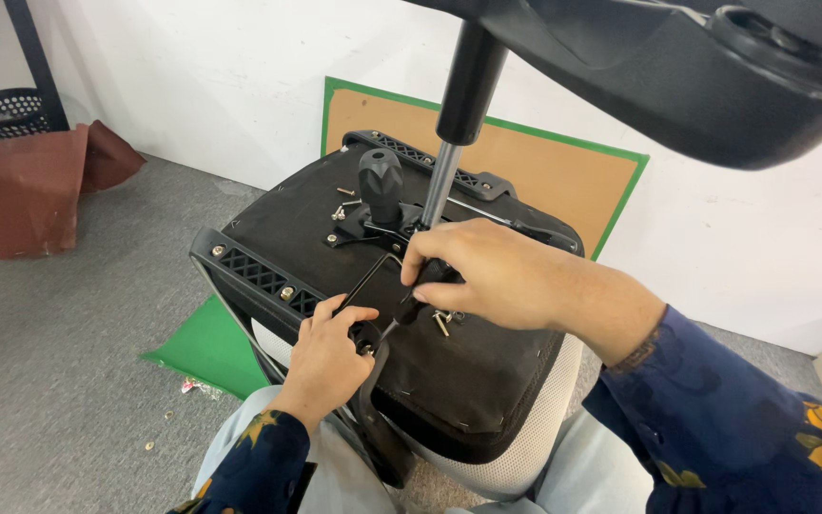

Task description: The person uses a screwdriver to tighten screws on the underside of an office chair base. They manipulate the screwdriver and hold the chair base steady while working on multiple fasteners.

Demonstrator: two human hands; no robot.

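An office chair seat (pixel 468 366) lies upside down on my lap, black fabric underside up. My right hand (pixel 497 271) grips a black-handled screwdriver (pixel 420 290), its tip pointing down to the left at a black armrest bracket (pixel 363 333). My left hand (pixel 325 357) presses on that bracket at the seat's near left edge. A black mechanism plate with a knobbed lever (pixel 380 186) sits in the seat's middle, and a gas lift cylinder (pixel 454 124) rises from it to the chair base (pixel 677 76) overhead. Loose screws (pixel 442 322) lie on the fabric.
A second armrest bracket (pixel 249 271) lines the seat's left side. A brown board with green border (pixel 544 171) leans on the white wall. Green sheet (pixel 206 347) and small bits lie on the grey carpet. A reddish cloth (pixel 21 190) and black basket (pixel 2 109) sit far left.
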